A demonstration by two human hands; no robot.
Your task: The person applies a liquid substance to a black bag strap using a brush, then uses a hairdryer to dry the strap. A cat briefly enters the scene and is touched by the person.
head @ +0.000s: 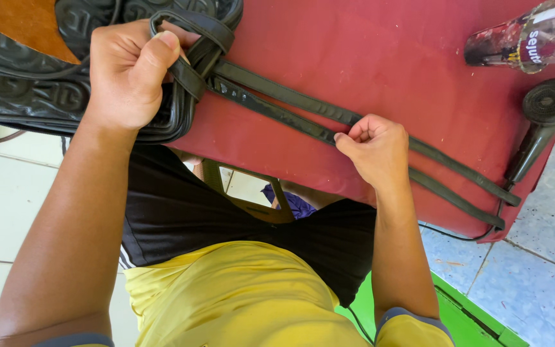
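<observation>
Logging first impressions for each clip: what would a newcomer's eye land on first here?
Probably the two hands working long dark straps stretched across a red padded surface. The left hand grips the looped strap ends where they meet a black embossed bag at the upper left, while the right hand pinches one strap mid-length. At the far right lie a clear printed bottle and a dark hair dryer.

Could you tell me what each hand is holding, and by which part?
Left hand grips the black bag's straps at their knotted base; right hand pinches one strap midway.
</observation>
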